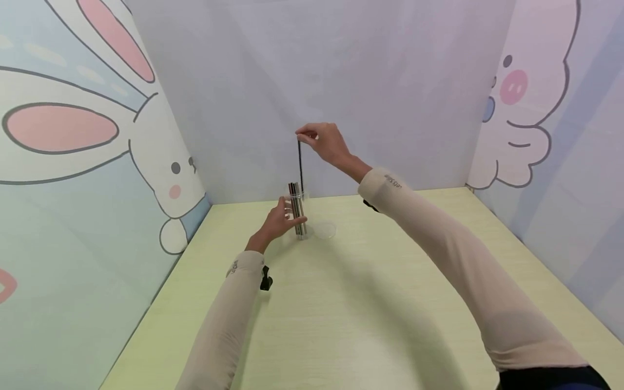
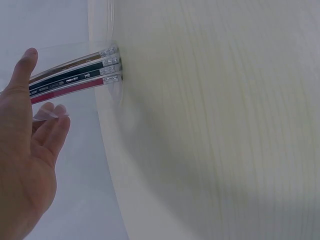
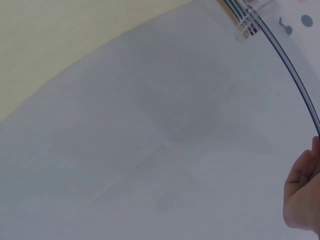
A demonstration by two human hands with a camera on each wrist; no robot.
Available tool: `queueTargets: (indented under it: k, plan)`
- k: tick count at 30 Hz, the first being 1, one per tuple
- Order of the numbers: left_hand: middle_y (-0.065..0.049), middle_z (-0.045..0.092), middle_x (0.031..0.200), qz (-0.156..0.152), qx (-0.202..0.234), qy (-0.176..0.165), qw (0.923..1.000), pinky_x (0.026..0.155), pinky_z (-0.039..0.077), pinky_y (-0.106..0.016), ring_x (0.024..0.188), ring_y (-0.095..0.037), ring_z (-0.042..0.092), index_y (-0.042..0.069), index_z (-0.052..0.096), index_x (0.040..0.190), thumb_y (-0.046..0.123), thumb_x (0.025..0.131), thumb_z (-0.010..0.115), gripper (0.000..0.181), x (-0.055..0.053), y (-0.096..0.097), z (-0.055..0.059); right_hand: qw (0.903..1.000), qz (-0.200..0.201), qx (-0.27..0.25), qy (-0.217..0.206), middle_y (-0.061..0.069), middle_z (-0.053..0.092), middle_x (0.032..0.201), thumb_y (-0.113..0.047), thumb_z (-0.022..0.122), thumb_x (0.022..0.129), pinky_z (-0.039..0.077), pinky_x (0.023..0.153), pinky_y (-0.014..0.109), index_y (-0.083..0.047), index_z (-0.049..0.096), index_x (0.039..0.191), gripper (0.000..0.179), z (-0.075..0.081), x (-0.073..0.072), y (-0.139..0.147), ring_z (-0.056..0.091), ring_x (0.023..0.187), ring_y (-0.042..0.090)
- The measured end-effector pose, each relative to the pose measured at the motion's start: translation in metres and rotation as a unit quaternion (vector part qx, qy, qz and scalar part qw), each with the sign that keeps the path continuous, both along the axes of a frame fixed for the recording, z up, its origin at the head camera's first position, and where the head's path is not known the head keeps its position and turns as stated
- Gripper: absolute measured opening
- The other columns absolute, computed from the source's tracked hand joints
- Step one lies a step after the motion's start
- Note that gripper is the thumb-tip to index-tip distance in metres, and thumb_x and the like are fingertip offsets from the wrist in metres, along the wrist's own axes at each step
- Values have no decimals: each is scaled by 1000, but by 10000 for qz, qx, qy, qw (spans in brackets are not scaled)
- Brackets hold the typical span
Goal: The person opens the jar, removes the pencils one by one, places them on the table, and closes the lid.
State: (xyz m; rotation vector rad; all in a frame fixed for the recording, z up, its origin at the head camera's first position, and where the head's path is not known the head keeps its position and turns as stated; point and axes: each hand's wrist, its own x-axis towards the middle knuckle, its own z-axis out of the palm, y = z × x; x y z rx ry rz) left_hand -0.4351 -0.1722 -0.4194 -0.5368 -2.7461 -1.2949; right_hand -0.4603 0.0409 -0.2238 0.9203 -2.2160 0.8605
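A clear cylinder container (image 2: 119, 94) stands on the table with several pencils (image 1: 295, 203) in it. Red, dark green and brownish barrels show through its wall in the left wrist view, metal ends down. My left hand (image 1: 275, 222) holds the container, thumb on one side and fingers on the other. Above it, my right hand (image 1: 329, 142) pinches a dark, slender pencil (image 1: 300, 162) by its top end. That pencil hangs upright, its lower end at the container's mouth; in the right wrist view the same pencil (image 3: 292, 72) looks bent by the lens.
A round clear lid (image 1: 325, 230) lies flat on the pale wooden table (image 1: 312, 303), just right of the container. Behind rises a plain light wall (image 1: 390, 108). Cartoon-printed panels (image 1: 97, 227) flank the table on both sides.
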Motion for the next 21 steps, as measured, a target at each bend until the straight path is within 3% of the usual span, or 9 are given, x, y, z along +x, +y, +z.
queueTargets:
  k: [10,21]
  plan:
    - [-11,47,135,12,20,36,10000,100,45,-46,127,-32,48,16,25,140,41,83,74,79,0,0,0,9991,-219,-350,35,-5,71,103,-29,62,94,50,72,26,-20,71,112,22,16,-4,10,63,86,6]
    - [-11,47,134,22,24,36,10000,98,46,-45,126,-31,49,16,25,140,40,83,74,79,0,-3,-1,9964,-284,-787,109,-3,71,103,-27,63,94,48,71,25,-19,71,113,23,18,-4,24,62,86,7]
